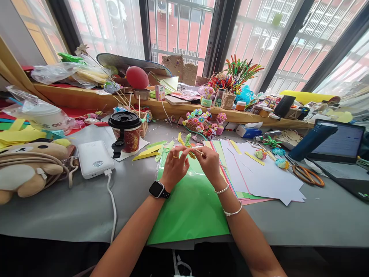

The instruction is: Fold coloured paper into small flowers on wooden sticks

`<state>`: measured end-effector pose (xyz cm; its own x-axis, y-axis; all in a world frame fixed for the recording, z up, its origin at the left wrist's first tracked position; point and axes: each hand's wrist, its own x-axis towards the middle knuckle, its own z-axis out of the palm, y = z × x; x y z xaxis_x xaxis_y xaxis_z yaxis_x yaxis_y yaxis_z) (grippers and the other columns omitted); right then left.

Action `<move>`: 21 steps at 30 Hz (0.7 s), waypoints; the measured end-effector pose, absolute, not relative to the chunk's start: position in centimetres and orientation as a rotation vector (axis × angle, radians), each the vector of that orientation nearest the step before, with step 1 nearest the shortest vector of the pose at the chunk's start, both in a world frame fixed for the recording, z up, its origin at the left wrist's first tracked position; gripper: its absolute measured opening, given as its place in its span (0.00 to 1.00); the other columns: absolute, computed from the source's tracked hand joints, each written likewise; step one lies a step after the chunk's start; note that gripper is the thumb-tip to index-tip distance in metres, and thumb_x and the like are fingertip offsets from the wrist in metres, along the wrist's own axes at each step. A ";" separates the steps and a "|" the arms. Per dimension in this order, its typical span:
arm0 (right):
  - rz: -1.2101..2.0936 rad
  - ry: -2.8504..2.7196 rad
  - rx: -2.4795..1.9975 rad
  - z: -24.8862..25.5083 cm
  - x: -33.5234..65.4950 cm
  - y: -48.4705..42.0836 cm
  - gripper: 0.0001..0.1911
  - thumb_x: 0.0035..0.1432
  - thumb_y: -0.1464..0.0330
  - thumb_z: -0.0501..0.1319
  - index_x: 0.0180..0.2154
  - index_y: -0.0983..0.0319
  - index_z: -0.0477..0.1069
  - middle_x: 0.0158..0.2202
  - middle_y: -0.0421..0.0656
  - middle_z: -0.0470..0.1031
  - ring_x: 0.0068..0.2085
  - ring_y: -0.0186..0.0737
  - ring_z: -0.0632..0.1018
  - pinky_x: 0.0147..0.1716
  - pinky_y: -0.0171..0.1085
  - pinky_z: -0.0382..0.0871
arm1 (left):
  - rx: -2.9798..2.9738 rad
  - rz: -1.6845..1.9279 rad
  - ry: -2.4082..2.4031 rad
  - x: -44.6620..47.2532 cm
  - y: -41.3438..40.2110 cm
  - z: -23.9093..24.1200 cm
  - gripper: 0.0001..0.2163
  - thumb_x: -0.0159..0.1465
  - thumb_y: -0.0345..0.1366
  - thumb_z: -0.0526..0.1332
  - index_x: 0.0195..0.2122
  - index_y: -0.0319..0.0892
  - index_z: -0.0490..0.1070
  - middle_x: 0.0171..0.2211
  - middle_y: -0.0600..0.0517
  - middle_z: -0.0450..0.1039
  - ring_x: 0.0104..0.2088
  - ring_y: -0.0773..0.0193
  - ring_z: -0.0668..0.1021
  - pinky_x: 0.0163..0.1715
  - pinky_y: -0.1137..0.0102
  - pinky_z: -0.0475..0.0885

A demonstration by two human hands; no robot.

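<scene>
My left hand [173,168] and my right hand [210,164] meet over a glossy green sheet [190,207]. Between their fingertips is a yellow-and-green folded paper piece [188,140], its strips fanning upward. The left fingers pinch it from the left, and their tips are partly hidden. A thin wooden stick [200,152] is gripped in my right hand, its tip pointing at the paper piece. Just left of the hands lie cut yellow paper strips [148,152] and some light green ones.
White paper sheets [259,173] and orange-handled scissors [308,175] lie to the right, near a laptop [341,146] and a dark blue cylinder [313,141]. Leftward stand a lidded coffee cup [127,134], a white power bank [95,158] and a plush toy [31,169]. Craft flowers [198,121] sit behind.
</scene>
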<state>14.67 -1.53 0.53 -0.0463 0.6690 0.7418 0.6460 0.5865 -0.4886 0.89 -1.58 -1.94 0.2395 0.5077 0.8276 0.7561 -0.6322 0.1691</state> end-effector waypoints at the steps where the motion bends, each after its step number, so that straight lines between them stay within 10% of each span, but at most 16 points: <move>1: 0.021 -1.739 -1.096 0.5 14.6 -1.5 0.15 0.55 0.58 0.53 0.28 0.61 0.72 0.24 0.42 0.72 0.26 0.35 0.71 0.26 0.34 0.63 | -2.258 -1.331 -1.176 1.0 -1.6 -2.0 0.18 0.55 0.28 0.55 0.48 0.44 0.61 0.43 0.45 0.64 0.44 0.55 0.68 0.45 0.61 0.63; 13: 0.037 -1.811 -1.137 0.3 14.5 -1.3 0.17 0.55 0.57 0.52 0.28 0.62 0.71 0.24 0.42 0.71 0.23 0.33 0.68 0.23 0.32 0.59 | -2.377 -1.557 -1.259 0.8 -1.2 -2.0 0.10 0.59 0.34 0.52 0.41 0.43 0.66 0.39 0.46 0.68 0.42 0.58 0.70 0.44 0.61 0.64; 21: 0.324 -1.809 -1.010 1.9 16.1 -1.4 0.15 0.51 0.58 0.57 0.36 0.62 0.71 0.31 0.41 0.68 0.18 0.25 0.57 0.17 0.30 0.55 | -2.456 -2.369 -1.473 0.2 -1.2 -1.0 0.09 0.56 0.39 0.58 0.36 0.42 0.69 0.34 0.50 0.71 0.34 0.63 0.74 0.38 0.70 0.68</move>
